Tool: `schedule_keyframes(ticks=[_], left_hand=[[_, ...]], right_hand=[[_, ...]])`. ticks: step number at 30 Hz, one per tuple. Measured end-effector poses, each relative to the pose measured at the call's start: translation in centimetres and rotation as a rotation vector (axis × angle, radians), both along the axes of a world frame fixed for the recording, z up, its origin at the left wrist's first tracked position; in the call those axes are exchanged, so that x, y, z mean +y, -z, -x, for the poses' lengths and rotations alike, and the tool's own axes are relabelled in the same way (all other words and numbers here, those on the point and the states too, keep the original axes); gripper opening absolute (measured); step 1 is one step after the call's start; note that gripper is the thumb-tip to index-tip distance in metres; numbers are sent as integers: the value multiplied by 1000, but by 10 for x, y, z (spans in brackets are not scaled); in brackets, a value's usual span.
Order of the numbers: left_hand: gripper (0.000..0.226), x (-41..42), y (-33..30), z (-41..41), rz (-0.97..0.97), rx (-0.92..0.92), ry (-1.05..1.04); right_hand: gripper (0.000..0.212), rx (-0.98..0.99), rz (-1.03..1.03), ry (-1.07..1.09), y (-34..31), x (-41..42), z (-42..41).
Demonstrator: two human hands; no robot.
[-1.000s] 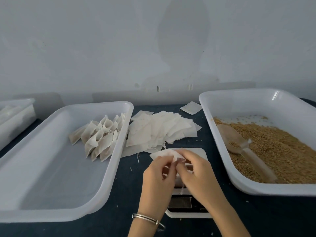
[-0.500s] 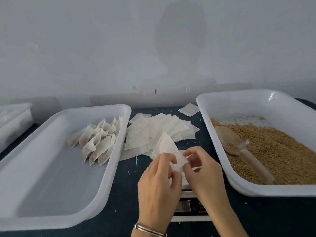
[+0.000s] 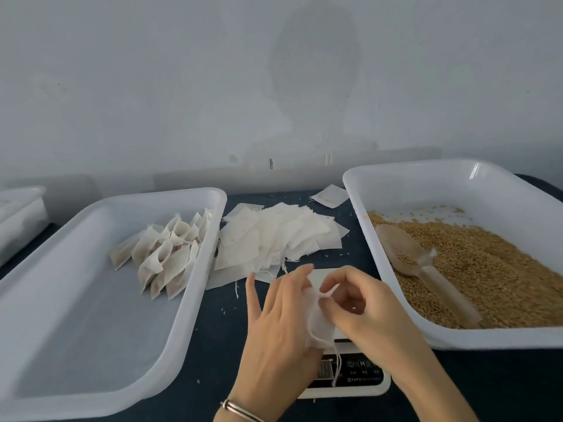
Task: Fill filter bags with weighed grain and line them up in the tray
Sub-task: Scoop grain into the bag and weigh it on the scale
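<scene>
Both my hands hold one empty white filter bag [image 3: 318, 325] over the white scale [image 3: 350, 373]. My left hand [image 3: 274, 324] holds it from the left with straight, spread fingers and the thumb behind. My right hand [image 3: 353, 303] pinches the bag's top edge between thumb and forefinger. The bag's string hangs down over the scale's display. A pile of empty bags [image 3: 274, 239] lies on the dark table behind the scale. Several filled bags [image 3: 167, 257] lean in a row in the left white tray [image 3: 91, 376]. The right tray [image 3: 396, 184] holds grain [image 3: 487, 269] and a clear scoop [image 3: 420, 263].
One loose bag [image 3: 330, 196] lies at the back between the trays. Part of another white container [image 3: 21, 214] shows at the far left. Stray grains dot the dark table [image 3: 219, 330]. A pale wall stands close behind.
The bag has come down from a raised, flat pose to hang between my hands over the scale. My left fingers have spread out, and my right hand now pinches its top edge.
</scene>
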State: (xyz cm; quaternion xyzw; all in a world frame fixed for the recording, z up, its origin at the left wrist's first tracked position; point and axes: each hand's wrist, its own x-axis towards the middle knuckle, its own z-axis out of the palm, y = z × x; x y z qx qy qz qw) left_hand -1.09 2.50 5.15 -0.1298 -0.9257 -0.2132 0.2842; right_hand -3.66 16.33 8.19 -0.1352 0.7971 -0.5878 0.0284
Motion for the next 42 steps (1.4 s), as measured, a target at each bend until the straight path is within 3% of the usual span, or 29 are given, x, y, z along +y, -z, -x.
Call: schedule_keyframes(ticks=[8, 13, 18, 22, 27, 32, 34, 38, 40, 42], left_hand=[[50, 2, -1, 0, -45, -5, -14], [50, 3, -3, -2, -103, -16, -70], [51, 5, 0, -2, -45, 14, -89], [36, 5, 3, -2, 21, 9, -105], [46, 4, 2, 1, 127, -29, -17], [19, 8, -6, 7, -160, -111, 68], [22, 7, -10, 12, -286, -197, 70], [22, 5, -18, 20, -437, -255, 81], [27, 5, -19, 23, -550, -284, 97], [36, 7, -20, 23, -643, -316, 116]], right_hand=[[29, 196, -52, -26, 1, -5, -4], [15, 345, -151, -62, -3, -4, -6], [20, 325, -281, -83, -4, -3, -8], [19, 278, -381, -146, -4, -4, -9], [22, 126, -468, -180, -5, -4, -7], [24, 83, -550, -82, -3, -1, -9], [28, 72, -522, -110, -7, 2, -8], [16, 74, -440, -217, -36, 25, 2], [24, 144, -347, -53, -49, 51, 21], [31, 132, -486, 159, -51, 83, 56]])
